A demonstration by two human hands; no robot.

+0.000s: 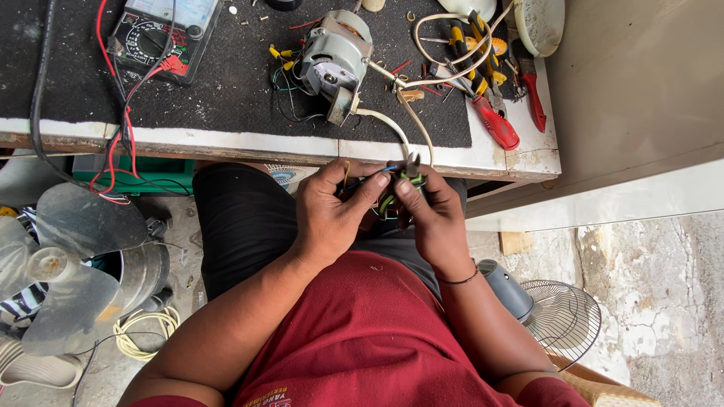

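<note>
Red cloth of the person's shirt point(362, 339) fills the nearest part of the view, with dark trousers beyond it. Above the lap, the left hand point(332, 211) and right hand point(430, 215) meet, fingers curled and pinched around a small bundle of wires point(396, 185), green, blue and dark, held between both sets of fingertips. The bundle sits just below the bench edge point(302, 143), roughly midway between the hands, and both hands are equally close to it. A white cable point(400, 128) runs upward from the bundle, over the bench edge, toward a grey electric motor point(332, 56) lying on the dark mat; the line from hands to motor runs away from the person, slightly leftward. Farther off lie red-handled pliers point(494, 120), yellow-handled tools point(475, 45) and a multimeter point(162, 34) with red leads. Beside the person's legs stand a fan blade point(68, 256) and a fan grille point(562, 320).
</note>
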